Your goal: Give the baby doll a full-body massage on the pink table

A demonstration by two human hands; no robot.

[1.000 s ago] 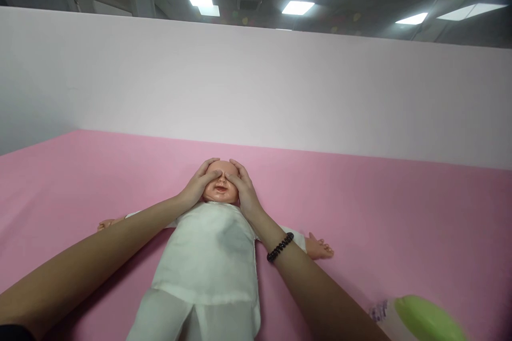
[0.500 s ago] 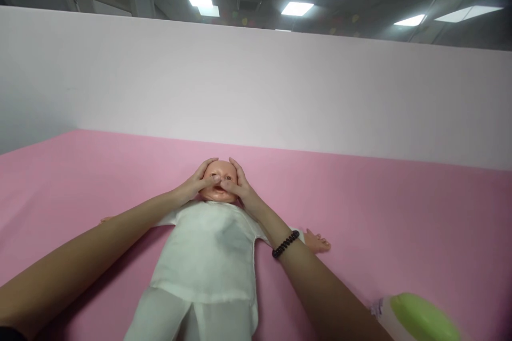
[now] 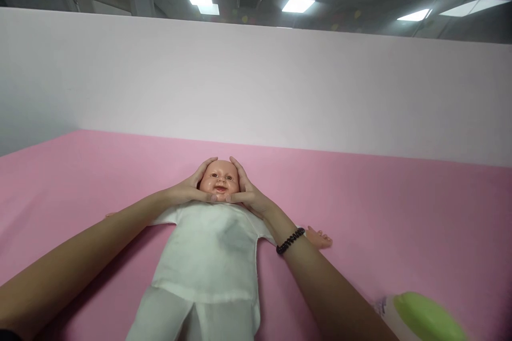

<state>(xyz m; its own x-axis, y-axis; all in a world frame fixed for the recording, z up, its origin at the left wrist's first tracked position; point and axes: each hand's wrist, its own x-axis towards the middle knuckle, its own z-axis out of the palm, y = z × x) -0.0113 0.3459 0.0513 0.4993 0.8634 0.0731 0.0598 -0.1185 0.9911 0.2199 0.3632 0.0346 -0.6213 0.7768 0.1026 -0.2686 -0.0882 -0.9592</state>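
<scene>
A baby doll (image 3: 212, 250) in a white top and trousers lies on its back, arms spread, head at the far end. My left hand (image 3: 196, 184) cups the left side of its head, with the thumb at the chin. On the other side my right hand (image 3: 248, 192) mirrors this, its thumb also by the chin. Between my palms the doll's face (image 3: 221, 177) is uncovered. The fingertips of both hands reach up beside the crown. A black coil band (image 3: 290, 241) circles my right wrist.
The doll lies on a pink mat (image 3: 380, 213), with a white wall panel (image 3: 256, 85) rising behind it. A bottle with a green cap (image 3: 428, 317) lies at the lower right, partly behind my right forearm.
Both thumbs have moved down from beside the doll's nose to its chin, uncovering the face. My palms still hold the sides of the head.
</scene>
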